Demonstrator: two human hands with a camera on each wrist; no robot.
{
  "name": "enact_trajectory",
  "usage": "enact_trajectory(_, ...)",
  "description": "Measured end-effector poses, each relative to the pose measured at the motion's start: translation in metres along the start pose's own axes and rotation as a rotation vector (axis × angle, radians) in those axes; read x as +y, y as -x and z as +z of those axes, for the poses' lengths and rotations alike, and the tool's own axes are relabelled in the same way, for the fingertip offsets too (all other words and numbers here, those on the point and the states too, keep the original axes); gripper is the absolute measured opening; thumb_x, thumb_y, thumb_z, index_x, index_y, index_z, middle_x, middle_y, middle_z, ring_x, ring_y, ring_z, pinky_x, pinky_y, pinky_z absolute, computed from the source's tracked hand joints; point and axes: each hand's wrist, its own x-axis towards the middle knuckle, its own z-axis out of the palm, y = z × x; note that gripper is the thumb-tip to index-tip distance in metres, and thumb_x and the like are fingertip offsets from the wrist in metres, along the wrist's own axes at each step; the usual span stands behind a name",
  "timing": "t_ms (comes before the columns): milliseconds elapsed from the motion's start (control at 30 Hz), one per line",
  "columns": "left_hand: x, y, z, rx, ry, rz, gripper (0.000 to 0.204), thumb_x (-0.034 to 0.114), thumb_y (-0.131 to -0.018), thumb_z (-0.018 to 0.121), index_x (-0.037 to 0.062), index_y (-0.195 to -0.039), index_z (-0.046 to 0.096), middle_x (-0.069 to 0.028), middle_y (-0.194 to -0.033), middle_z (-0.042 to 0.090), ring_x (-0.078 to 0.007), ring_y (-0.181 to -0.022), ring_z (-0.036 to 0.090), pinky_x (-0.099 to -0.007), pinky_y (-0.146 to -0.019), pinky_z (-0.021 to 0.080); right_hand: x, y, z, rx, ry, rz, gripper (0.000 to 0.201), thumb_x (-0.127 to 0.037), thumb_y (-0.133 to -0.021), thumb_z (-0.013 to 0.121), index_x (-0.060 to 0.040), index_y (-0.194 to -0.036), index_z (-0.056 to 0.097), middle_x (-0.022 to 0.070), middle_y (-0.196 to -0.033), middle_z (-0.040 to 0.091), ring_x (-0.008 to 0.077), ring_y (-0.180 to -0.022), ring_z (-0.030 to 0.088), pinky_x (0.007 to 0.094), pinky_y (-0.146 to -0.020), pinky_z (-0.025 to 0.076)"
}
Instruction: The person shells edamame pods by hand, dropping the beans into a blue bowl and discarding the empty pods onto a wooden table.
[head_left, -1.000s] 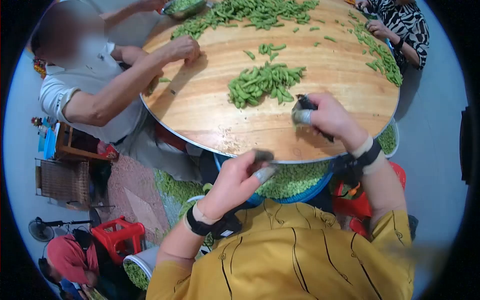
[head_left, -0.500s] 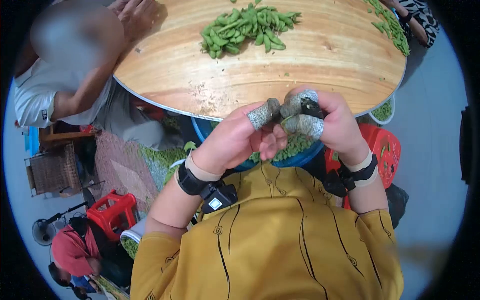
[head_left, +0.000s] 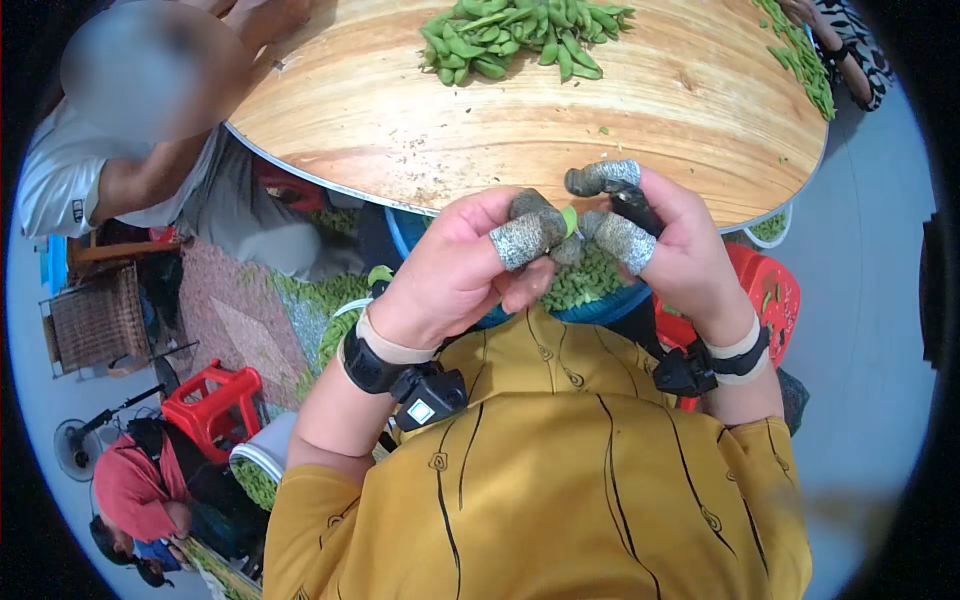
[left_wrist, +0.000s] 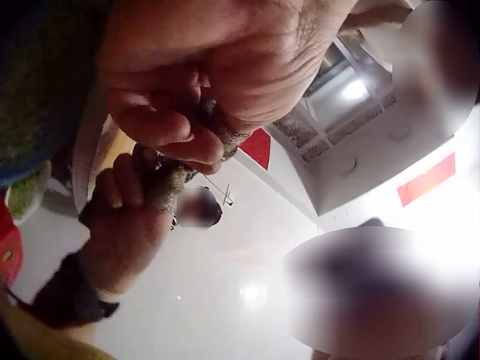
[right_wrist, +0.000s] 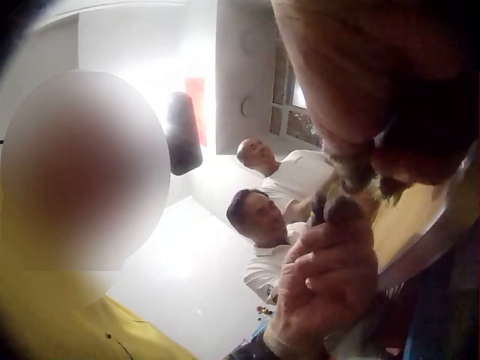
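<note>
Over the near edge of the round wooden table (head_left: 360, 150), both hands meet fingertip to fingertip. My left hand (head_left: 455, 255) pinches a green soybean pod (head_left: 570, 219) between a taped thumb and forefinger; most of the pod is hidden. The right hand (head_left: 695, 245) grips a small black tool (head_left: 633, 208), its taped thumb right at the pod. What kind of tool it is I cannot tell. Grey, dirty tape wraps the working fingers of both hands. Below them, a blue basin (head_left: 405, 232) contains shelled green beans (head_left: 588, 282).
A heap of soybean pods (head_left: 520, 35) lies on the table, with more pods (head_left: 800, 60) along its right edge. One person (head_left: 110, 170) sits at the left. Red stools (head_left: 215, 400) and a bucket (head_left: 265, 450) of green beans stand on the floor.
The right hand has come back from beside the pod heap to meet the left hand. Since half a second ago, the right forefinger has lifted away and the pod shows at the left fingertips.
</note>
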Motion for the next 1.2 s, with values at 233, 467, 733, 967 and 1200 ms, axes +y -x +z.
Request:
enact_trajectory(233,0.006,0.008,0.006,0.199,-0.481,0.083,0.014,0.008,-0.092,0.054,0.0027,-0.104,0.060,-0.0024,-0.073,0.062,-0.0049,-0.055,0.054,-0.0186,-0.049,0.043,-0.007,-0.003,-0.013,-0.008,0.317,0.043,0.026,-0.014,-0.083,0.063,-0.0003,-0.104,0.059,0.0087,-0.079,0.061,0.0155,-0.069,0.056,0.0307,-0.064,0.047)
enact_trajectory(467,0.008,0.076,-0.027,0.594,-0.967,0.050,0.028,0.004,-0.086,0.054,0.0015,-0.114,0.057,-0.0086,-0.079,0.062,-0.0129,-0.066,0.059,-0.0262,-0.058,0.049,-0.017,-0.088,-0.056,0.261,0.988,-0.311,0.020,-0.018,-0.078,0.063,0.0008,-0.083,0.057,0.0245,-0.077,0.060,0.0433,-0.074,0.058,0.0454,-0.065,0.047)
enact_trajectory(733,0.008,0.112,-0.034,0.731,-1.788,-0.147,0.017,0.007,-0.078,0.063,0.0000,-0.093,0.059,-0.0213,-0.086,0.062,-0.0407,-0.084,0.059,-0.0421,-0.071,0.048,-0.011,-0.098,-0.059,0.302,1.096,-0.367,0.016,-0.012,-0.074,0.063,0.0005,-0.081,0.057,0.0250,-0.076,0.060,0.0425,-0.073,0.058,0.0462,-0.064,0.047)
enact_trajectory(967,0.019,-0.016,0.025,0.287,-1.126,0.390,0.024,0.010,-0.092,0.051,-0.0021,-0.111,0.060,-0.0079,-0.090,0.066,-0.0144,-0.083,0.062,-0.0259,-0.072,0.049,-0.010,-0.036,-0.032,0.382,0.403,-0.169,0.021,-0.013,-0.079,0.067,0.0007,-0.094,0.062,0.0076,-0.072,0.062,0.0137,-0.066,0.059,0.0327,-0.060,0.047)
enact_trajectory(1200,0.003,-0.047,0.033,0.346,-0.489,0.309,0.022,0.012,-0.095,0.048,0.0011,-0.112,0.059,-0.0034,-0.090,0.064,-0.0091,-0.075,0.061,-0.0224,-0.067,0.051,0.006,0.000,-0.011,0.312,0.244,-0.213,0.024,-0.006,-0.086,0.058,0.0008,-0.109,0.059,0.0062,-0.080,0.062,0.0090,-0.072,0.060,0.0231,-0.061,0.048)
